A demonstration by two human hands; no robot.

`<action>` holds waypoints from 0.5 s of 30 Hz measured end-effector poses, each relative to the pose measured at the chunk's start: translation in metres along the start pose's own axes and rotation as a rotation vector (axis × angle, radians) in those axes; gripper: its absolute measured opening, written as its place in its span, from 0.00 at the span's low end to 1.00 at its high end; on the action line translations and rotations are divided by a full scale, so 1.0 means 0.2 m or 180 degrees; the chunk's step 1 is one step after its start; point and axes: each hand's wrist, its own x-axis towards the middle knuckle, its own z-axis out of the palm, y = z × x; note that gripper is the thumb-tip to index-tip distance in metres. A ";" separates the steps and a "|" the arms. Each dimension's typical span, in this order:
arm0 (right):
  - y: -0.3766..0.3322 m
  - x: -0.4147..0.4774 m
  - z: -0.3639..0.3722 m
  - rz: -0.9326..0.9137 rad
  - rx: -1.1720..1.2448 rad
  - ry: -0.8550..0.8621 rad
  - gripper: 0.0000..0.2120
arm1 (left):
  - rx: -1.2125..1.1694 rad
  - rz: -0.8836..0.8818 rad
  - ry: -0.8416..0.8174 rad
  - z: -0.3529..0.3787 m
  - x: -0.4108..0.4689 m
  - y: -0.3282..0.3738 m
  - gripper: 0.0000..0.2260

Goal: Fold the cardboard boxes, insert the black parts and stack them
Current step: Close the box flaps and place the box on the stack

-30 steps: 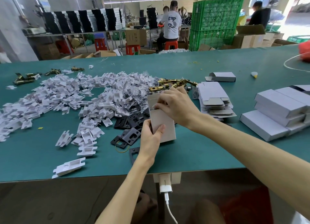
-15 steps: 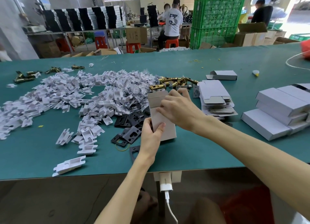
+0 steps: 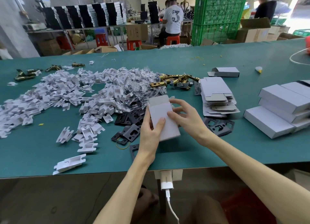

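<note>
Cardboard box [image 3: 165, 121] stands slightly tilted in our hands, just above the black parts [image 3: 132, 118] on the counter [image 3: 33, 148]. Our left hand [image 3: 150, 136] grips its lower left edge, thumb on the front. Our right hand [image 3: 186, 119] pinches its right side, fingers [image 3: 180, 104] curled. Flat boxes [image 3: 216, 98] lie right of the black parts.

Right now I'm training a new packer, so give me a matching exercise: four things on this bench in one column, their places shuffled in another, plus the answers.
Things:
1. open box
2. flat blanks
3. closed boxes
4. brass latches

Places:
A. stacked at the far right
B. held by left hand and right hand
C. loose, beyond the open box
D. piled just right of the right hand

Pairs: 1-B, 2-D, 3-A, 4-C
</note>
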 end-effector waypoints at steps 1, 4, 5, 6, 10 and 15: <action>0.02 -0.01 0.00 0.0045 0.0193 0.0021 0.18 | 0.0038 -0.0014 0.0030 0.00 0.00 0.00 0.26; 0.08 -0.06 0.02 0.0316 0.0755 0.0062 0.17 | 0.0130 -0.0016 0.0125 -0.01 0.00 -0.01 0.23; 0.10 -0.07 0.03 0.0382 0.0905 0.0090 0.17 | 0.0177 -0.0021 0.0153 -0.01 0.00 -0.01 0.20; 0.11 -0.08 0.03 0.0414 0.1009 0.0132 0.16 | 0.0233 -0.0026 0.0183 -0.01 0.00 -0.01 0.16; 0.14 -0.09 0.03 0.0474 0.1120 0.0253 0.11 | 0.0447 -0.0056 0.0293 0.00 0.00 -0.02 0.03; 0.15 -0.10 0.03 0.0400 0.0987 0.0205 0.10 | 0.0287 -0.0360 0.0338 -0.01 -0.01 0.00 0.12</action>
